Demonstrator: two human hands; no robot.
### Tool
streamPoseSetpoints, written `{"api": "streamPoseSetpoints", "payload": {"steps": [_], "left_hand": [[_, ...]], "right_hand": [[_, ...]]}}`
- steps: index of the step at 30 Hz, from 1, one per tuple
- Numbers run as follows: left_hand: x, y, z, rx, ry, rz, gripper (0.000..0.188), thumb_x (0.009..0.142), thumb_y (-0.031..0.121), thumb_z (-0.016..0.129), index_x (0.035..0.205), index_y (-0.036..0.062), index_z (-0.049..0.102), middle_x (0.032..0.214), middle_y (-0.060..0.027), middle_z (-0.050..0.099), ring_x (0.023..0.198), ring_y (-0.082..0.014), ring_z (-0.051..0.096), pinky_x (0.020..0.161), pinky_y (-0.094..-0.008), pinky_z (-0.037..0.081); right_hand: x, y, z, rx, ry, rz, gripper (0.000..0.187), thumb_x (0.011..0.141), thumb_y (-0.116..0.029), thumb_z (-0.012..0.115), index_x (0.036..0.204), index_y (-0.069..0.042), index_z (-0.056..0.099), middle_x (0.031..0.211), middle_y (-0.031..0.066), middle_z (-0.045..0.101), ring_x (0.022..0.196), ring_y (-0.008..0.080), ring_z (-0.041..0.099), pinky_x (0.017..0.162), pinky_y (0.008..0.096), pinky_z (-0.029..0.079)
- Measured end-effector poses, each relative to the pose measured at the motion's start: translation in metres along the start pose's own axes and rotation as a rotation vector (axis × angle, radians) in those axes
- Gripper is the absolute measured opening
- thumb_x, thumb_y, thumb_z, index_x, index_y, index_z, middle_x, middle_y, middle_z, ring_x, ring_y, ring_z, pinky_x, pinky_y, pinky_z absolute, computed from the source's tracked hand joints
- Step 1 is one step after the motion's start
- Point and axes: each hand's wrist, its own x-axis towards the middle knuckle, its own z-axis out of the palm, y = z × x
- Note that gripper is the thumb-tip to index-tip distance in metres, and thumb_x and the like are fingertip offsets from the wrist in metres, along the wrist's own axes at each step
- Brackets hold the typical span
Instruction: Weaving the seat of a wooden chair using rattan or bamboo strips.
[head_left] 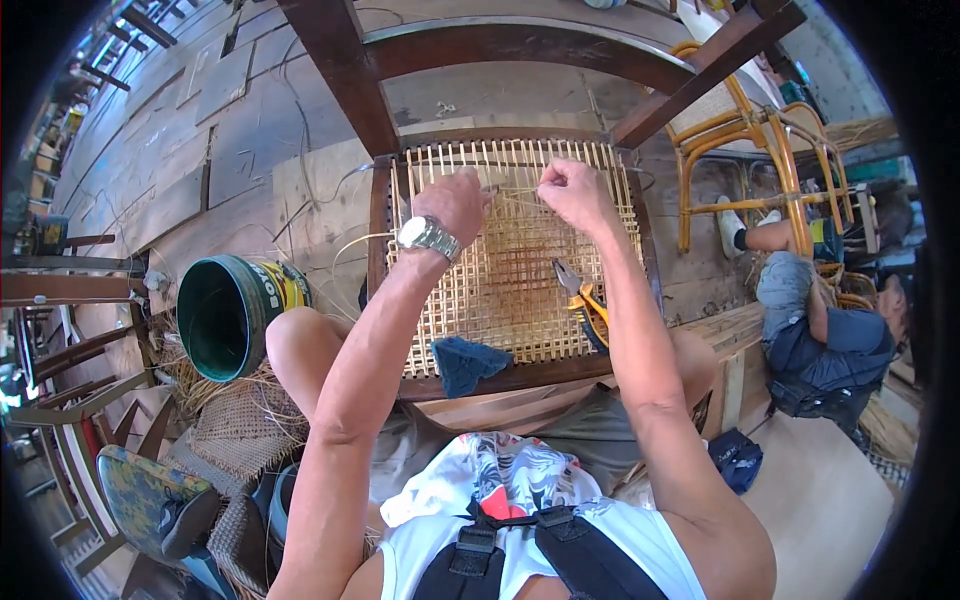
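Observation:
A dark wooden chair frame (pixel 520 385) stands before me, its seat a partly woven panel of pale cane (pixel 450 320). Over the far left of the weave, my left hand (pixel 455 207) is closed, with a small dark tip showing by its fingers; what it grips is mostly hidden. My right hand (pixel 580 197) pinches a thin cane strand (pixel 518 192) over the far right of the panel. Pliers (pixel 573 287) with yellow-and-black handles lie on the weave beneath my right forearm. A folded dark blue cloth (pixel 465 365) rests on the near edge of the seat.
Left of the chair is a dark green bucket (pixel 215 320), with cane scraps and woven pieces (pixel 240 435) near it. Wooden rails (pixel 510 45) rise at the far side. A rattan chair (pixel 740 140) and a seated person (pixel 825 335) are on the right.

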Motion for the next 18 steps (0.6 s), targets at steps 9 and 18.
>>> {"api": "streamPoseSetpoints", "payload": {"steps": [9,18], "left_hand": [[0.002,-0.005,0.010,-0.028,0.068,0.000,0.030,0.099,0.037,0.061,0.101,0.0081,0.067,0.087,-0.0158,0.074,0.083,-0.0337,0.072,0.072,-0.0474,0.055],[0.008,-0.012,0.001,-0.179,0.030,0.006,0.026,0.096,0.034,0.063,0.094,0.0090,0.070,0.087,-0.0150,0.074,0.083,-0.0333,0.072,0.072,-0.0471,0.056]], "right_hand": [[0.005,0.011,0.011,-0.061,0.053,-0.014,0.011,0.081,-0.014,0.068,0.082,-0.004,0.068,0.089,0.0144,0.068,0.089,0.0293,0.067,0.082,0.0405,0.053],[-0.002,-0.020,0.043,-0.069,-0.053,-0.073,0.023,0.088,-0.025,0.074,0.097,-0.004,0.073,0.101,0.0141,0.073,0.090,0.0293,0.070,0.083,0.0430,0.054]]}}
